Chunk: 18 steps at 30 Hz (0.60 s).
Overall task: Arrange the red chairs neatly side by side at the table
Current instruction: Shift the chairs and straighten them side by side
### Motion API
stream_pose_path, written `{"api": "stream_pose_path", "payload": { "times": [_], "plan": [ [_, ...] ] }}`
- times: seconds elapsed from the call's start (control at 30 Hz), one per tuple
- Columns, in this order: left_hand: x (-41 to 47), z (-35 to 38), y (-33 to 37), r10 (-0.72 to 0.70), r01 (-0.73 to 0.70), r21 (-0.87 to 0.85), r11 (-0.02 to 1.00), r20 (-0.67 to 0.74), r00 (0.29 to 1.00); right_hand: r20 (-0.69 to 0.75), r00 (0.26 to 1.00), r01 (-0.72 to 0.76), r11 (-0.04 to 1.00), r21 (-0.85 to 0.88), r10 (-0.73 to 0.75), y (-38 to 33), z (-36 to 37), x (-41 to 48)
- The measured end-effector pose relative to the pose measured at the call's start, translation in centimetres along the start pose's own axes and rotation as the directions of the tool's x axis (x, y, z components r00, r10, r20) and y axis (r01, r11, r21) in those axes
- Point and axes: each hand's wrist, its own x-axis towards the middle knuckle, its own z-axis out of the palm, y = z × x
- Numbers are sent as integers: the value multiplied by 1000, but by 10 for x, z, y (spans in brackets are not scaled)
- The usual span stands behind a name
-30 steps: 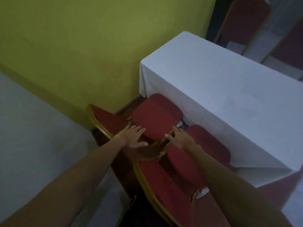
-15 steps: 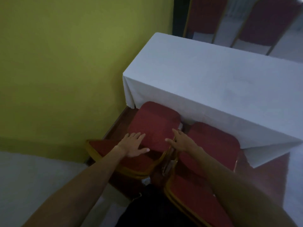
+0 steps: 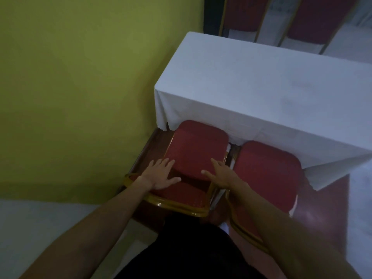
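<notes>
Nearest the camera I note a dark garment (image 3: pixel 191 250), matte, filling the lower centre, with two bare forearms reaching forward from either side of it.

The left hand (image 3: pixel 161 175) lies flat, fingers straight and fanned wide, thumb out to the side. It rests where the left chair (image 3: pixel 197 146) seat meets its backrest (image 3: pixel 181 196) and grips nothing. The right hand (image 3: pixel 221 175) is likewise flat, fingers extended and thumb spread, and rests on the rear right corner of the same seat, next to the frame rail; it holds nothing either.

The backrest is a padded red panel with a dimpled weave, bordered by a glossy gold metal tube (image 3: pixel 177 207) with rounded corners. The seat is a rounded-square red cushion of the same fabric, and its front edge is tucked beneath the cloth overhang.

The right chair (image 3: pixel 265 174) stands just beside it, with a narrow gap between the frames, and is the same build. It sits slightly less far under the table. The floor (image 3: pixel 326 210) beside it is reddish and shiny.

The table (image 3: pixel 261 83) is rectangular and draped in a smooth white cloth (image 3: pixel 201 111) that hangs in soft folds at the corners. To its left is a plain yellow-green wall (image 3: pixel 80 77). Beyond the far edge stand two further red chairs (image 3: pixel 244 15) with gold frames, blurred.
</notes>
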Motion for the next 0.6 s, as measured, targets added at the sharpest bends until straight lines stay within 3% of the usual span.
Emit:
{"api": "stream_pose_path", "payload": {
  "times": [0.17, 0.37, 0.47, 0.6],
  "plan": [
    [-2, 9, -29, 21, -22, -51, 998, -6, 1000, -42, 997, 63, 989, 135, -58, -31, 27, -14],
    [0, 7, -72, 171, -162, -152, 975, 50, 984, -63, 998, 40, 961, 274, -24, -48, 81, -19],
    [6, -1, -110, 219, -193, -281, 940, 63, 974, -8, 1000, 26, 957, 290, -24, -71, 106, -29],
    [1, 9, -147, 300, -254, -299, 920, 115, 947, -10, 1000, 9, 958, 287, -6, -93, 113, -44]
  ]
}}
